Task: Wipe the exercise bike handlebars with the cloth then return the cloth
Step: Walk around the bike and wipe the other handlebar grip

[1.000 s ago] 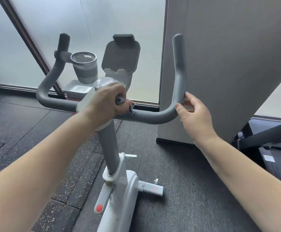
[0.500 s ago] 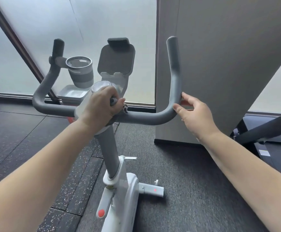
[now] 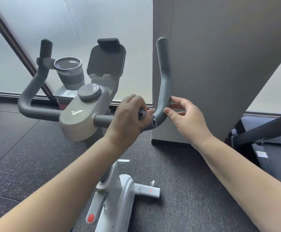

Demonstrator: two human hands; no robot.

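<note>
Handlebars [image 3: 164,77] of the exercise bike run from a left horn, through a central console housing [image 3: 77,118], to a right bend and an upright right horn beside a grey pillar [image 3: 220,64]. The cloth [image 3: 153,122] sits on the horizontal bar just short of the right bend, wrapped into the left hand [image 3: 128,118], which is clenched round bar and cloth together; only a small grey frayed edge shows at the fingertips and a fold near the knuckles. The right hand [image 3: 186,118] rests on the outer side of the bend, thumb and fingertips lightly touching the tube, fingers relaxed and not closed round it, seemingly steadying the bar. Judged from position alone, wiping is under way on the right half of the bar; the bend and the upright right horn appear not yet reached, and nothing visible shows whether the left half has been treated, since no damp streak or residue can be made out on the matt grey surface. Returning the cloth remains outstanding, and no evident resting place for it is in view. Most of the cloth is concealed by the left hand, so its size and condition cannot be assessed. The left horn's tip is blurred. A cup holder [image 3: 69,72] and tablet mount [image 3: 106,61] stand behind the console. The bike frame [image 3: 118,195] is cut off at the lower edge, the saddle is unseen, and dark equipment at the right margin is probably another machine, though too little shows to confirm.
</note>
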